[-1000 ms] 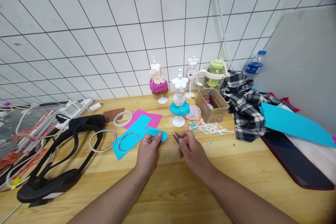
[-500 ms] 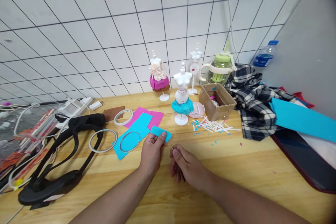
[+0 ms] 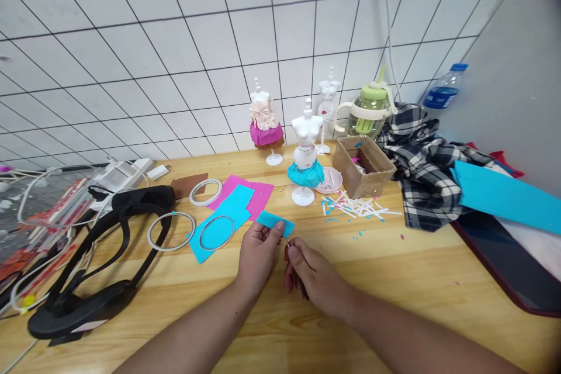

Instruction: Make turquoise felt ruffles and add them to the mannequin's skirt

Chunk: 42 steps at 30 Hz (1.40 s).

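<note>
**Two hands, one scrap of blue felt**

Left hand [image 3: 258, 254] pinching a small blue felt piece [image 3: 274, 223] by its near edge, fingers narrow, scrap held just above the bench [image 3: 394, 269]. Right hand [image 3: 313, 277] curled shut around something thin, only a tiny metal tip [image 3: 287, 241] poking out right below the felt. Could be snips, can't tell, rest buried in the fist.

Just behind: white mini mannequin [image 3: 305, 152] in a teal skirt, another in pink [image 3: 264, 125], a third half hidden behind. Cardboard box [image 3: 363, 166] with contents hard to make out, paper trimmings [image 3: 357, 207] scattered beside it. Left of the hands, larger blue sheet [image 3: 221, 222] over a pink sheet [image 3: 258, 194], thin rings [image 3: 170, 231] lying around. Plaid cloth [image 3: 421, 169] bunched at right, covering the base of the green cup [image 3: 368, 111]. Black strap thing [image 3: 87, 269] at left, cut off partway.
</note>
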Motion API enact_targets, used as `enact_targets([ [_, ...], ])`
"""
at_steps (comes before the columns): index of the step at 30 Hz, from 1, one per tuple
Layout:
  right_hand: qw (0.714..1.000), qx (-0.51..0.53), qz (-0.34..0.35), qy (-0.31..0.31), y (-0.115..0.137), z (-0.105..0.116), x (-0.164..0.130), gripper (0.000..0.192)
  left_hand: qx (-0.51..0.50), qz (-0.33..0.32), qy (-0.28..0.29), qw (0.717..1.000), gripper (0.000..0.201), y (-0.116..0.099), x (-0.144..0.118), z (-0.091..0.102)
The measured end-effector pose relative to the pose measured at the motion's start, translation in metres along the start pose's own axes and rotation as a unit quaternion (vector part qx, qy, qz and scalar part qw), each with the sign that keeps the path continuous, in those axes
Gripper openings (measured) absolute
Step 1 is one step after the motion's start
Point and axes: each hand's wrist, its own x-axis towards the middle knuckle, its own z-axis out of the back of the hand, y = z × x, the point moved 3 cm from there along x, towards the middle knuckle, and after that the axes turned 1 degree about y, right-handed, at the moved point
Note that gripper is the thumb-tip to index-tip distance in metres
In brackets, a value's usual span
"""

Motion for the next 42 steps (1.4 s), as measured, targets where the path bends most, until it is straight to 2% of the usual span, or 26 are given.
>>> enact_targets([
  [21, 1.000, -0.003, -0.002, -0.007, 0.003, 0.003, 0.004, 0.033, -0.051, 0.028, -0.002, 0.998, 0.026, 0.009, 0.000, 0.000],
  [26, 0.999, -0.008, -0.030, 0.027, -0.002, 0.006, 0.004, 0.035, -0.091, 0.034, 0.018, 0.995, 0.025, 0.017, 0.011, 0.005],
  [33, 0.997, -0.061, -0.005, -0.044, 0.000, 0.015, 0.002, 0.039, -0.100, 0.059, 0.075, 0.990, 0.024, 0.022, 0.020, 0.007],
  [37, 0.997, -0.064, 0.006, -0.053, 0.003, 0.016, 0.003, 0.038, -0.097, 0.070, 0.107, 0.987, 0.026, 0.020, 0.019, 0.005],
  [42, 0.998, -0.031, -0.017, -0.049, 0.002, 0.020, 0.005, 0.040, -0.108, 0.067, 0.120, 0.985, 0.025, 0.020, 0.020, 0.006],
])
